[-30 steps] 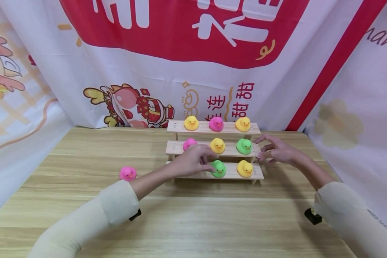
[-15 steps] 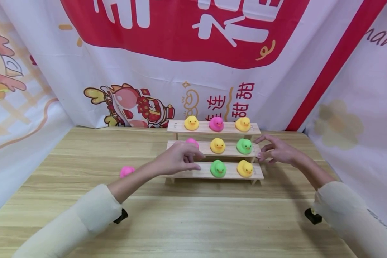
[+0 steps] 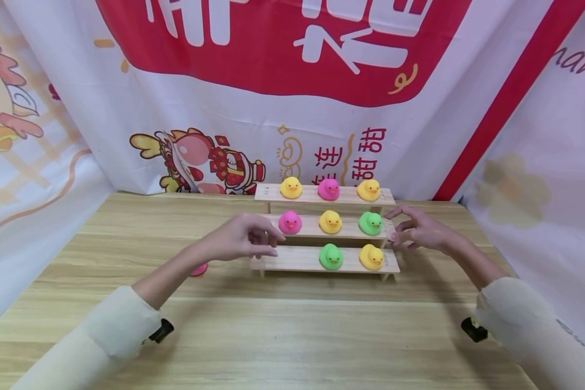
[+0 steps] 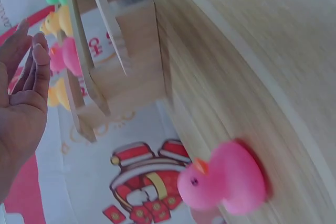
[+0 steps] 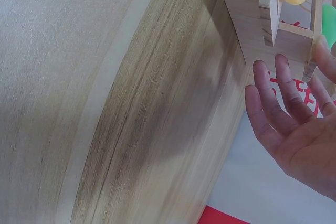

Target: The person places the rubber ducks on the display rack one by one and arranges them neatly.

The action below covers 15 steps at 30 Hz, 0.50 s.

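A three-tier wooden display stand (image 3: 292, 259) holds rubber ducks in rows. Its bottom tier bears a green duck (image 3: 331, 257) and a yellow duck (image 3: 371, 257), with bare wood at the left. On the middle tier sit a pink duck (image 3: 290, 222), a yellow duck (image 3: 330, 222) and a green duck (image 3: 370, 223). My left hand (image 3: 239, 238), holding nothing, hovers left of the stand with fingers loosely bent. My right hand (image 3: 419, 230) pinches the middle tier's right end between thumb and index finger. A loose pink duck (image 4: 226, 182) lies on the table, mostly hidden in the head view.
The top tier carries a yellow duck (image 3: 291, 188), a pink duck (image 3: 329, 189) and another yellow duck (image 3: 368, 190). Behind the wood-grain table (image 3: 292, 336) hangs a printed white and red cloth (image 3: 253, 114), close to the stand's back.
My left hand has drawn back leftward from the bottom tier's green duck, uncovering the middle tier's pink duck and covering most of the loose one. My right hand stays put.
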{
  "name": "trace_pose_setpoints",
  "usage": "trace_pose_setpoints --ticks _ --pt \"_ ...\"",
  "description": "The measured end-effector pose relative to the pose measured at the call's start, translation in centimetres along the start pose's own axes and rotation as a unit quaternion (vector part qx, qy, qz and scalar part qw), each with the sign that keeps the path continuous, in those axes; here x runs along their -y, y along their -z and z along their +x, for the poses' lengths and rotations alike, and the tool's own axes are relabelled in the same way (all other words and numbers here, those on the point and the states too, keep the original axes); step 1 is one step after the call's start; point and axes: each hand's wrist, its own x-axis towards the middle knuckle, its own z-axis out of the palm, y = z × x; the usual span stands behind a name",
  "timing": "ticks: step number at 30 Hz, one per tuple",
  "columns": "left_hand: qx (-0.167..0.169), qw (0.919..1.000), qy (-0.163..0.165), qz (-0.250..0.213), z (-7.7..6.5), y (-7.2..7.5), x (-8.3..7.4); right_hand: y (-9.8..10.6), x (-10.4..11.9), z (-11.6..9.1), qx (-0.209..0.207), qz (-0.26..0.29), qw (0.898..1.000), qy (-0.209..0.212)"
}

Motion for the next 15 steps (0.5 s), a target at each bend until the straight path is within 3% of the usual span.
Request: trace_pose_setpoints --ticks 15 --pt "-0.022 0.9969 0.059 0.047 -3.5 4.1 3.4 -0.1 0.1 0.0 0.001 -0.007 1.0 0.0"
